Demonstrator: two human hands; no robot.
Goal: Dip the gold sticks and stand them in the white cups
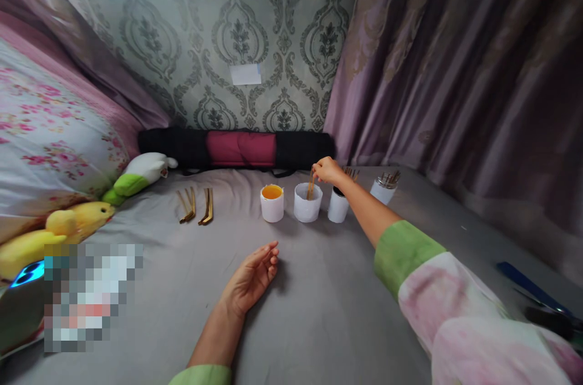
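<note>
My right hand (pixel 328 171) pinches thin gold metal straws (pixel 310 186), whose lower ends reach into the middle white container (pixel 306 212). On its left stands a white container (pixel 272 209) with an orange inside. Partly behind my right forearm is a white container with a dark rim (pixel 337 207); thin sticks show above it. Another white container (pixel 383 192) further right holds several thin metallic sticks (pixel 388 178). My left hand (pixel 255 275) rests on the grey sheet, palm turned sideways, fingers loosely curved and holding nothing. Two small groups of bent gold metal straws (pixel 187 206) lie at the left.
A black and dark red roll (pixel 241 149) lies along the patterned wall. Plush toys (pixel 86 221) and a floral pillow (pixel 54 124) are at the left. A blue-handled object (pixel 532 288) lies at the right, near the purple curtain (pixel 410 69).
</note>
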